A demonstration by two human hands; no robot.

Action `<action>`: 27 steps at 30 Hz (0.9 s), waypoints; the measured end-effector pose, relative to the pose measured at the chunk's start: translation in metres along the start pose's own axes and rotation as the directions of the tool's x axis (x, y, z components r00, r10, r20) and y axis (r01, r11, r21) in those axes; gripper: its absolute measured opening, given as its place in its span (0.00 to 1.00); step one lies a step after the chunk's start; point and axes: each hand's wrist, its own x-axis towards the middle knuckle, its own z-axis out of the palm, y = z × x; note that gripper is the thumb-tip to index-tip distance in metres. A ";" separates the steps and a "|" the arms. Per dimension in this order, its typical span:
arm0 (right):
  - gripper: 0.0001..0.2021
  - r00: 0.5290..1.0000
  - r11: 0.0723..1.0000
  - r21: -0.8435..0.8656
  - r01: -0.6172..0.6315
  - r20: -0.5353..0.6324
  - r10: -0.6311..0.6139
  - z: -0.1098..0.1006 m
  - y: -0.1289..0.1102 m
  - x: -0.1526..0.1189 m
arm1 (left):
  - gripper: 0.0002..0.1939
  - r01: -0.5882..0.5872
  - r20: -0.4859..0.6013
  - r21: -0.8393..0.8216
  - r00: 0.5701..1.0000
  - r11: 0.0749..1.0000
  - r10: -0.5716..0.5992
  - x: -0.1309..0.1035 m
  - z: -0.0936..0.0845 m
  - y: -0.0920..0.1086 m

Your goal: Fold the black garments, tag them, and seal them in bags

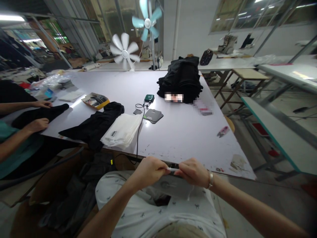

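My left hand point(150, 172) and my right hand point(194, 172) are close together over my lap, just off the table's front edge. Both are closed, pinching the upper edge of a translucent plastic bag point(170, 185) that hangs down between them. A bracelet circles my right wrist. In front and to the left lies a stack of white translucent bags point(123, 130), partly over a black garment point(99, 120). Dark grey cards point(154, 116) sit beside that stack. Farther back, a tall pile of black garments point(182, 77) rests near the table's right side.
At the left, a co-worker's hands point(38, 125) handle a black cloth piece point(53, 114). On the table point(178, 135) are a yellow-edged box point(95, 100), a small corded device point(149, 98) and pink thread snips point(223, 131). Two fans point(125, 53) stand behind. A stool point(250, 74) is at right.
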 end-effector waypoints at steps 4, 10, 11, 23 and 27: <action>0.20 0.998 0.998 0.060 0.005 -0.066 -0.001 0.001 -0.001 0.000 | 0.12 0.007 -0.020 -0.116 1.000 0.993 -0.009 0.000 -0.003 0.001; 0.19 0.999 0.997 -0.058 0.050 -0.012 -0.051 -0.005 0.001 0.002 | 0.11 0.002 -0.041 -0.117 0.999 0.993 -0.007 -0.004 0.005 0.001; 0.20 0.998 0.995 -0.085 0.061 0.008 -0.060 -0.006 0.002 0.001 | 0.11 0.009 -0.051 -0.089 0.999 0.996 -0.014 -0.005 0.007 0.001; 0.23 0.990 0.992 0.087 0.096 0.097 -0.104 -0.003 -0.002 -0.010 | 0.10 0.012 -0.029 -0.022 0.999 1.000 -0.013 -0.010 0.010 0.002; 0.17 0.988 0.998 0.047 -0.034 0.155 0.026 -0.003 -0.013 0.002 | 0.11 0.016 -0.033 0.050 0.999 0.999 -0.014 -0.008 0.019 0.004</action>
